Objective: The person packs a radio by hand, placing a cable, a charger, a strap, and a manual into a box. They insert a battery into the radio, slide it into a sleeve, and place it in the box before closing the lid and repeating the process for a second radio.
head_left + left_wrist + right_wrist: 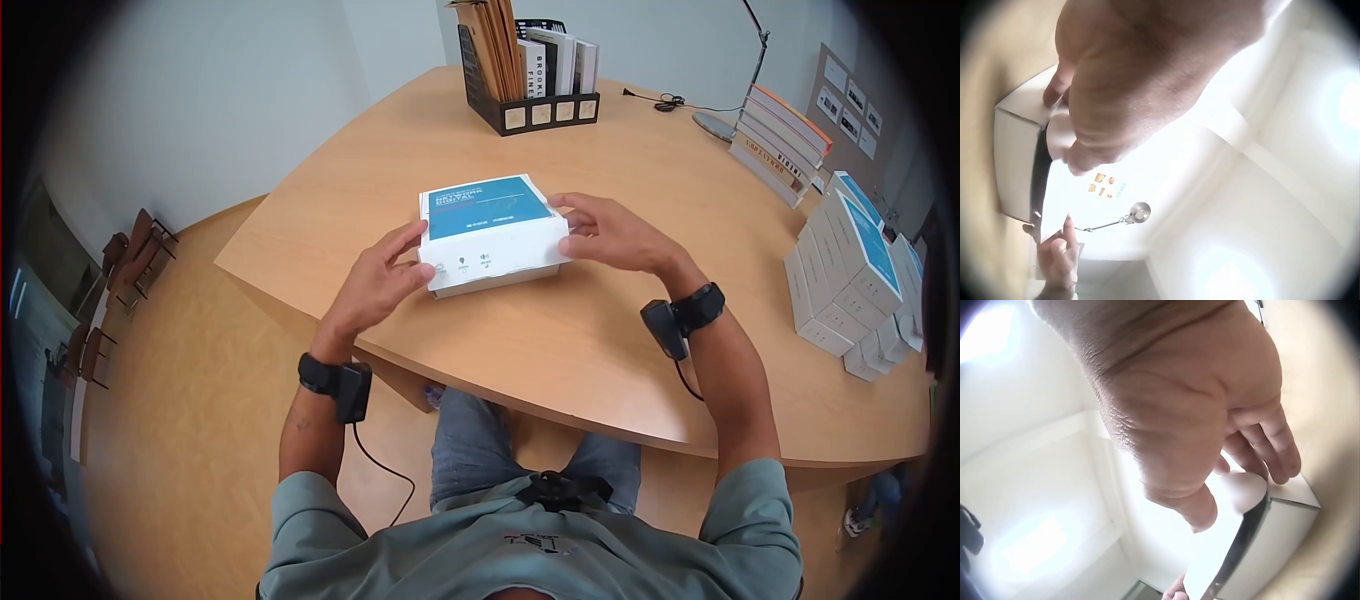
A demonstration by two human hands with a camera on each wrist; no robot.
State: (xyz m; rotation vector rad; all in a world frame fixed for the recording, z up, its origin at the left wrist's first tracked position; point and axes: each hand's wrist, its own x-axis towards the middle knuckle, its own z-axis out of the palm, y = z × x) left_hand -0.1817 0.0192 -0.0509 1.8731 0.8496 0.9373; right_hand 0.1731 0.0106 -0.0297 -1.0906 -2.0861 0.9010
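Note:
A white box (500, 258) with a blue printed top lies on the desk, its front flap standing slightly off the lower body. My left hand (372, 287) grips its left side, thumb at the front corner and fingers along the side. On the opposite side my right hand (622, 238) holds the lid, thumb on the front right corner. The left wrist view shows a dark gap between flap and box body (1017, 159), beside my left hand (1138, 81). In the right wrist view my right hand (1188, 412) spans the box (1272, 547); some fingertips are hidden.
A black organizer (550, 112) with folders and books stands at the back. Toward the back right are a lamp base (715, 126) with a cable and a book stack (775, 150). Several white boxes (845, 275) are piled at the right. The desk's front edge runs near my lap.

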